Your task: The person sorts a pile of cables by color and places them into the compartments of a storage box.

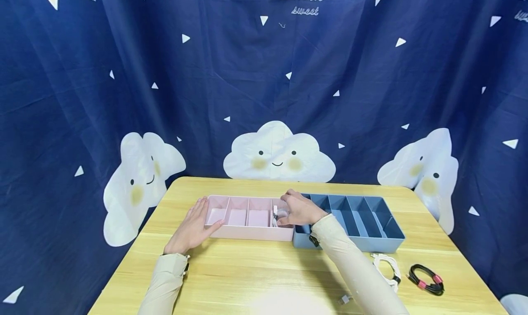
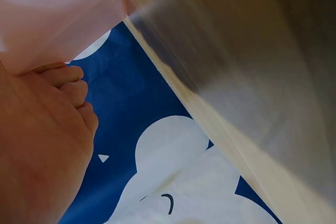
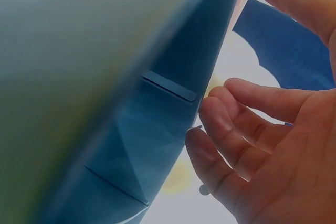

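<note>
Here's your counter (image 1: 247,269), and along its far side sits the blue box (image 1: 375,245), long axis running left to right, with the pink box (image 1: 255,233) butting up end-on at its left, same axis. Your hands now: the left hand (image 1: 193,225) lies at the pink box's left end, fingers straight, thumb over the front wall; the right hand (image 1: 303,208) dips into the rightmost pink compartment, thumb and fingers apart! Out front right, well away, lie a white coil (image 1: 393,262) and a black coil (image 1: 437,289). And the smallest piece, the one that matters: the white cable (image 1: 275,215) in that end compartment, connector pointing to the back, just left of your right fingers. Your right is clearly nearer; whether it touches the cable, you can't tell.
</note>
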{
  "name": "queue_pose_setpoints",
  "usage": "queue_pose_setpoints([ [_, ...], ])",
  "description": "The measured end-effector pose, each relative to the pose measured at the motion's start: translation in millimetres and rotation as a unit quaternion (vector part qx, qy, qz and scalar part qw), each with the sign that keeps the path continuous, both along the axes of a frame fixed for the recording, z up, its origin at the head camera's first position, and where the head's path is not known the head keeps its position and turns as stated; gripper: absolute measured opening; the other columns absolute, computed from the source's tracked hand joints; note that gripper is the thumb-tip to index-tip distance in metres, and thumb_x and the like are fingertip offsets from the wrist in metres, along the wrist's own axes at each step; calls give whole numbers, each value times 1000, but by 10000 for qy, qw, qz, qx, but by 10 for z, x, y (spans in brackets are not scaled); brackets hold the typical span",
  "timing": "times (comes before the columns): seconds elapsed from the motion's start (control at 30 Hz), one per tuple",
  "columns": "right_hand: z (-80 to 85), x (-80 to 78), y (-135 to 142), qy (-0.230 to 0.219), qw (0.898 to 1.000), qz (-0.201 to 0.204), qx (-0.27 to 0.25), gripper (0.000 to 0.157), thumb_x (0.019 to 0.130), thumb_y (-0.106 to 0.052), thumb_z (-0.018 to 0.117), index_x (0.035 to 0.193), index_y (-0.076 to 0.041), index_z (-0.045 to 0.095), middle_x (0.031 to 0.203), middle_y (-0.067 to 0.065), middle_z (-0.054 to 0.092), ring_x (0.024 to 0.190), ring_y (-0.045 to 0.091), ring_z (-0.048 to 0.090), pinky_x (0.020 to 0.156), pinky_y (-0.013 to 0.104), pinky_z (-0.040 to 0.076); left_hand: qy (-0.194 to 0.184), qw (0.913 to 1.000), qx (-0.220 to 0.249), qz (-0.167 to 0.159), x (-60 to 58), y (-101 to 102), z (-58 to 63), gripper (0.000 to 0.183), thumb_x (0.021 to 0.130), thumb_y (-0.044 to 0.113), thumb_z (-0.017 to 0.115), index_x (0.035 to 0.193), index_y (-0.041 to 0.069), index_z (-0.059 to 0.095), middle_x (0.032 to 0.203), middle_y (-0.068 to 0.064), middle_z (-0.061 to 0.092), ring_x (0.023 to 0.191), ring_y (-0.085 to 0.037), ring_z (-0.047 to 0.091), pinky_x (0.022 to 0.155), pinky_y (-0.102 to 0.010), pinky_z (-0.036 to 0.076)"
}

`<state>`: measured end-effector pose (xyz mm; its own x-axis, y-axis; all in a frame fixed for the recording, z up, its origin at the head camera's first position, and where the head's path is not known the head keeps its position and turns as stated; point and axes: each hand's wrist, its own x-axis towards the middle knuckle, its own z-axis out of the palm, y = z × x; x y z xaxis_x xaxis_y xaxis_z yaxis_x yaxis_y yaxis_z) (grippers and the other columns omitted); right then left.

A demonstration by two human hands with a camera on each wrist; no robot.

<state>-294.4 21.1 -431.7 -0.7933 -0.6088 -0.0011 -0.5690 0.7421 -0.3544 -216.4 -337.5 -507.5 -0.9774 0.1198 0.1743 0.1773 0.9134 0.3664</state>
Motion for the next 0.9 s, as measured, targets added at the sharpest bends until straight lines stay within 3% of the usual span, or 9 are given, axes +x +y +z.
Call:
queue_pose_setpoints([
  [0.6,16,1,35,-109,9999,-52,-47,76,81,-38,88,139,4,60,138,15,59,119,30,60,101,48,55,3,10000,-7,-13,-13,10,8,100,100,66,50,161,-9,21,170,-27,20,160,-45,18,129,-62,20],
  [0.9,31,-18,72,-95,9999,-65,-75,69,85,-36,86,137,2,63,137,15,61,119,30,59,102,49,54,-15,10000,-41,8,-30,-15,-23,101,100,67,48,161,-9,21,170,-27,20,160,-45,17,129,-62,19],
])
